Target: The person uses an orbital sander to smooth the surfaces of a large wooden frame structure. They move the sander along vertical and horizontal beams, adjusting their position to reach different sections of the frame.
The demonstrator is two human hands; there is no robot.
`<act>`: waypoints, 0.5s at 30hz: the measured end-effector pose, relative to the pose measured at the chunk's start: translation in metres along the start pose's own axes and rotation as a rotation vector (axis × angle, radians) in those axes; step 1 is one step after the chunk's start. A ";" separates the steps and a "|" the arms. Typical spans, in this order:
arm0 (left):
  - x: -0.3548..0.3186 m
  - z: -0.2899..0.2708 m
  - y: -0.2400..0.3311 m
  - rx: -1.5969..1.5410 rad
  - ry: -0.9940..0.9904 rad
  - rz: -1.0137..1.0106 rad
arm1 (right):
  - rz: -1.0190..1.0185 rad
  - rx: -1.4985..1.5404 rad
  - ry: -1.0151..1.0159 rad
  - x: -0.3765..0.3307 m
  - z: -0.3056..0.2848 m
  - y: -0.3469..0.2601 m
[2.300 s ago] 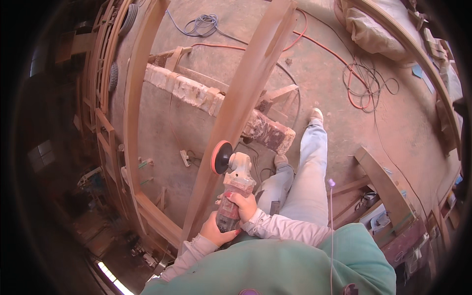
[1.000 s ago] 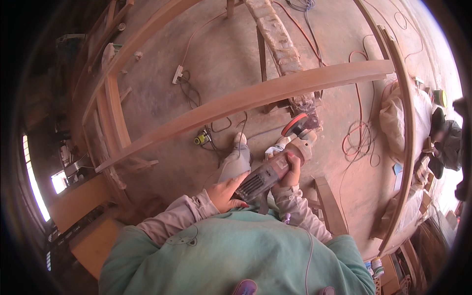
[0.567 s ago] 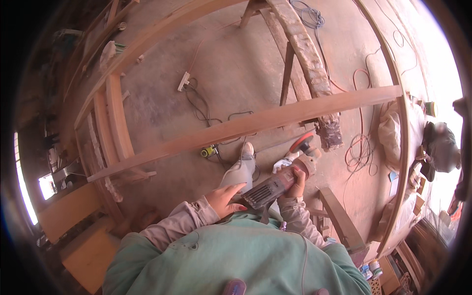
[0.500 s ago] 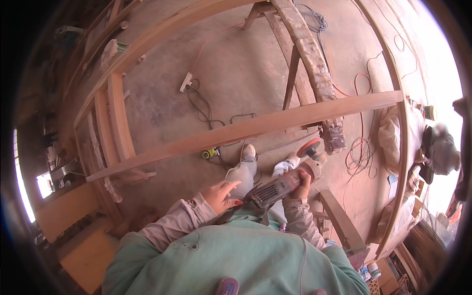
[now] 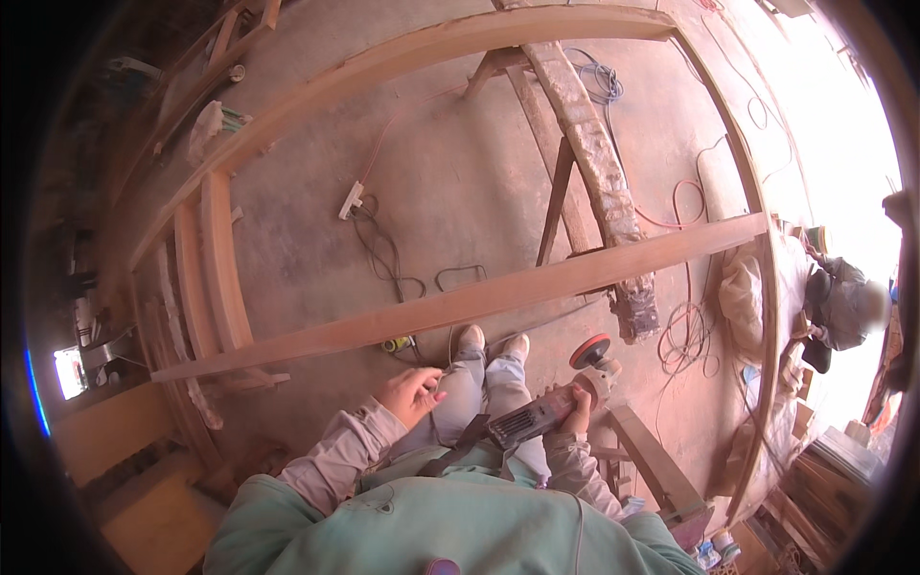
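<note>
My right hand (image 5: 577, 412) is wrapped around the head end of a dark red and black angle grinder (image 5: 530, 420). A round red sanding disc (image 5: 589, 352) is mounted on it, facing up and away from me. The tool is held in front of my waist, apart from the wood. My left hand (image 5: 410, 395) hovers over my left thigh with loosely bent fingers, nothing visible in them, left of the grinder's rear end. Ahead of both hands a long wooden rail (image 5: 460, 305) of a large frame crosses the view.
A rough trestle (image 5: 599, 168) supports the frame. On the floor lie a white power strip (image 5: 352, 199), dark cables, a yellow-green tool (image 5: 399, 343) and coiled red cord (image 5: 688, 340). A wooden bench (image 5: 647, 455) stands close on my right. Another person (image 5: 848, 307) is at the far right.
My left hand has moved left, away from the grinder's rear end, and its fingers are more bent. The grinder sits lower and farther from the rail. The view has shifted.
</note>
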State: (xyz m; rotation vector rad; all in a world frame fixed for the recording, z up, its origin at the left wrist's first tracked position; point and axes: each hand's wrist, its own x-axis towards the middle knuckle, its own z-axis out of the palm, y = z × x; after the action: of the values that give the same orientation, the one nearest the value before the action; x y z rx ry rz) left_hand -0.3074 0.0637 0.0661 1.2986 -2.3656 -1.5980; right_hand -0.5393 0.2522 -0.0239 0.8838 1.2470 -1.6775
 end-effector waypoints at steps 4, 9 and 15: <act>-0.006 0.034 0.006 -0.074 -0.141 -0.022 | 0.102 0.004 0.040 0.007 0.003 0.009; 0.037 0.020 0.023 -0.021 0.018 0.081 | 0.098 -0.072 0.099 0.057 -0.019 0.037; 0.128 -0.019 -0.047 -0.054 0.247 -0.090 | 0.061 -0.103 0.173 0.121 -0.022 0.079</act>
State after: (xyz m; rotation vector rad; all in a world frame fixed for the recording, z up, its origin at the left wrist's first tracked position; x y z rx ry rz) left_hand -0.3541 -0.0376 -0.0138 1.5127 -2.1338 -1.4159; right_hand -0.5136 0.2358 -0.1665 1.0101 1.3952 -1.5000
